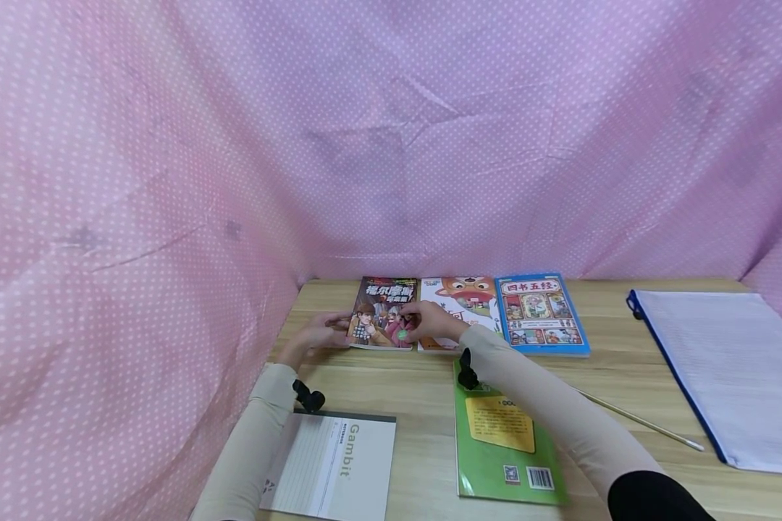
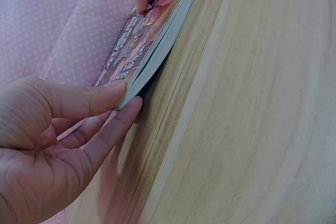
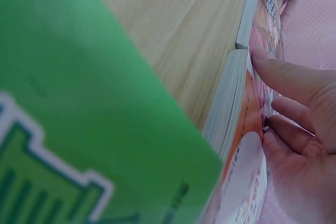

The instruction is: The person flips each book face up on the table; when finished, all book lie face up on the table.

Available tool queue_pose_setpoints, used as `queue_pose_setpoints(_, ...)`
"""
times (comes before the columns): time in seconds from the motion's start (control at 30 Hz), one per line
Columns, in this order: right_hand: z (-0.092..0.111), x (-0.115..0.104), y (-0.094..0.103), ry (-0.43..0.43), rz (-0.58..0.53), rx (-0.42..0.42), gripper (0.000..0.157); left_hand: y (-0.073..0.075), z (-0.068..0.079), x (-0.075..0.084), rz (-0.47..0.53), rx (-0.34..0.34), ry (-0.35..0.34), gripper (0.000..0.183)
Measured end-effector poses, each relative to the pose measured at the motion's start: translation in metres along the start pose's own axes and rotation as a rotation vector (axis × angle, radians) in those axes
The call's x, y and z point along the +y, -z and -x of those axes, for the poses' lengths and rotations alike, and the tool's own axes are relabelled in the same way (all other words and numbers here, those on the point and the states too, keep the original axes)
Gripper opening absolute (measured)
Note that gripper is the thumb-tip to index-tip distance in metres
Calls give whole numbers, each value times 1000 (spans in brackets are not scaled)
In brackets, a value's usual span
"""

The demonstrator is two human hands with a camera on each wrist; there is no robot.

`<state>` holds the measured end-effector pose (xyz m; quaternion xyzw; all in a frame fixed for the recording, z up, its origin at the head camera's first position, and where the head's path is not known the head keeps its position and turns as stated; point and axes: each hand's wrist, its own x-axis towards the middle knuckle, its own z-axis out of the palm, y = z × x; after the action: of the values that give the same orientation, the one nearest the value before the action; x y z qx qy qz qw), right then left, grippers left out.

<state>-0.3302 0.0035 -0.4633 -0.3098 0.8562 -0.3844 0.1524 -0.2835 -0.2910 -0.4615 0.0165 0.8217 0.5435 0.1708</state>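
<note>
A dark-covered book (image 1: 381, 315) with cartoon figures lies at the back left of the table, first in a row of books. My left hand (image 1: 319, 334) holds its near left corner, with thumb (image 2: 97, 100) on the cover and fingers beneath. That corner tilts up a little from the wood in the left wrist view. At the book's right edge, my right hand (image 1: 433, 322) grips with thumb (image 3: 286, 77) over the cover and curled fingers at the side. Right beside it lies a white and orange book (image 1: 439, 293), partly covered by the right hand.
A blue-bordered book (image 1: 541, 311) ends the row on the right. Nearer me lie a green book (image 1: 489, 470) under the right forearm and a Gambit notebook (image 1: 365, 463) by the left one. A thin stick (image 1: 645, 421) and a blue-edged white zip pouch (image 1: 736, 376) are at right.
</note>
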Motion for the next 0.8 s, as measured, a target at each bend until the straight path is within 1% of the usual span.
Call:
queue_pose_setpoints(0.33, 0, 2, 1, -1, -16, -7, 58, -4, -1, 4, -29, 28, 19, 73)
queue_pose_setpoints(0.63, 1, -1, 1, -5, -12, -8, 52, -4, -2, 5, -75, 44, -4, 70)
queue_pose_setpoints(0.8, 1, -2, -1, -21, -15, -11, 49, -4, -2, 4, -97, 54, 7, 68)
